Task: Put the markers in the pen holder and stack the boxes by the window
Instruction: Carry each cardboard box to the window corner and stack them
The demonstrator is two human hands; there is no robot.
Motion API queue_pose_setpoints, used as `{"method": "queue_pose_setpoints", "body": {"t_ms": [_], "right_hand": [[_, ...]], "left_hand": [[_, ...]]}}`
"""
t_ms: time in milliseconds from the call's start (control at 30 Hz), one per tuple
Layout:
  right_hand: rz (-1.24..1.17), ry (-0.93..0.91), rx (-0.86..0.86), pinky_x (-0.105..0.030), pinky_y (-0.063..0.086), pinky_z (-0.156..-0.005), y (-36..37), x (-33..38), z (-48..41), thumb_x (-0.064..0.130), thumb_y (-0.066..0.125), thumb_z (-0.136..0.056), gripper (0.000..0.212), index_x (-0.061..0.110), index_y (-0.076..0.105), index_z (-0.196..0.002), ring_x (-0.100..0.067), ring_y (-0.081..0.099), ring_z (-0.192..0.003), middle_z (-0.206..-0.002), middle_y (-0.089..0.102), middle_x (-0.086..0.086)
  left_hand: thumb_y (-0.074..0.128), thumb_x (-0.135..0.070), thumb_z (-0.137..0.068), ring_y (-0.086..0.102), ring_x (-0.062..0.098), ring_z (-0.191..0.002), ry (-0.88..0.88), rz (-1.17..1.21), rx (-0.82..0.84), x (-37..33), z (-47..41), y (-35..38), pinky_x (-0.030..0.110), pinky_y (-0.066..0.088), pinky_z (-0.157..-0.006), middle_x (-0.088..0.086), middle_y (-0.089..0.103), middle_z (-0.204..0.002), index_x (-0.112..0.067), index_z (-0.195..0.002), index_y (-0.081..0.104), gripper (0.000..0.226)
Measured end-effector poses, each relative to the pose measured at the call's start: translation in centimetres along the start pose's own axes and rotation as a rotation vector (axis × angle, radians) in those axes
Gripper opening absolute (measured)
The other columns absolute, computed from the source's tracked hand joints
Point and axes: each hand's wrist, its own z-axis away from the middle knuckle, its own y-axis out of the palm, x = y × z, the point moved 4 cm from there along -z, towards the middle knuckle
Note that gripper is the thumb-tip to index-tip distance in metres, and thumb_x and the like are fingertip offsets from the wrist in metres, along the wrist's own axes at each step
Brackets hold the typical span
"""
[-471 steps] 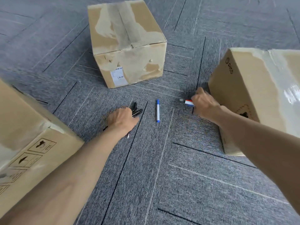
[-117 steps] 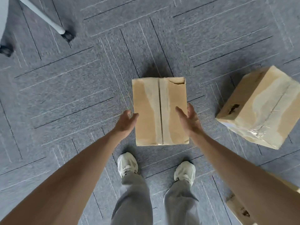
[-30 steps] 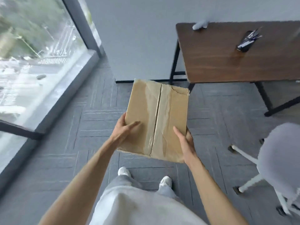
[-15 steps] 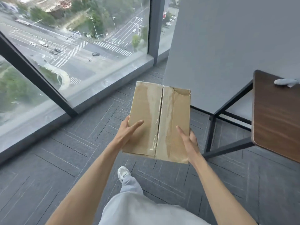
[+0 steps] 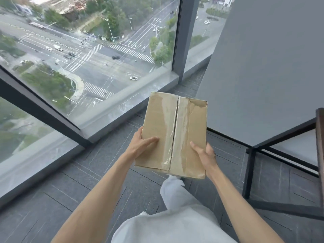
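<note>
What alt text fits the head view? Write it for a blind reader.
Both hands, left hand and right hand, carry a taped cardboard box above grey carpet, near a floor-to-ceiling window overlooking a street junction. A dark table frame stands at right.

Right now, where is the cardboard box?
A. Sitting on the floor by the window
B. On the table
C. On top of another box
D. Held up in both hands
D: the left hand and right hand grip the cardboard box above the floor.
</note>
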Motion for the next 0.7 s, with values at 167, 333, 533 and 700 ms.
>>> {"method": "queue_pose_setpoints", "body": {"t_ms": [167, 333, 533, 700], "right_hand": [[-0.002, 0.004, 0.045, -0.036, 0.055, -0.078, 1.5, 4.9, -9.7, 0.039, 0.072, -0.084, 0.040, 0.024, 0.058, -0.117, -0.016, 0.067, -0.094, -0.106, 0.070, 0.002], [0.000, -0.038, 0.068, -0.029, 0.052, -0.076, 2.3, 11.0, -17.0, 0.032, 0.072, -0.084, 0.034, 0.028, 0.060, -0.115, -0.011, 0.066, -0.094, -0.106, 0.070, 0.005], [0.043, -0.025, 0.100, -0.042, 0.055, -0.091, 3.7, 15.9, -24.8, 0.050, 0.073, -0.068, 0.058, 0.031, 0.058, -0.121, -0.016, 0.067, -0.103, -0.114, 0.069, 0.005], [0.025, 0.046, 0.064, -0.042, 0.054, -0.092, 6.6, 18.3, -31.4, 0.037, 0.074, -0.080, 0.047, 0.026, 0.056, -0.123, -0.017, 0.066, -0.103, -0.115, 0.068, 0.002]], "left_hand": [[0.077, -0.035, -0.077, 0.063, 0.005, -0.098, -0.029, -0.044, -0.042, -4.7, -8.5, -0.8, 0.026, 0.052, -0.079, -0.012, 0.063, -0.113, -0.032, -0.124, 0.049, 0.054], [0.078, -0.040, -0.072, 0.064, 0.013, -0.102, -0.094, -0.046, -0.082, -8.8, -15.7, -1.5, 0.038, 0.053, -0.091, -0.009, 0.064, -0.116, -0.035, -0.120, 0.051, 0.055], [0.077, -0.040, -0.071, 0.066, 0.014, -0.100, -0.083, 0.012, -0.081, -12.4, -24.0, -2.3, 0.038, 0.054, -0.089, -0.008, 0.066, -0.112, -0.044, -0.097, 0.051, 0.037], [0.077, -0.037, -0.075, 0.065, 0.013, -0.101, -0.113, 0.024, -0.019, -13.2, -33.0, -3.6, 0.038, 0.053, -0.090, -0.011, 0.064, -0.110, -0.045, -0.097, 0.050, 0.036]]}}
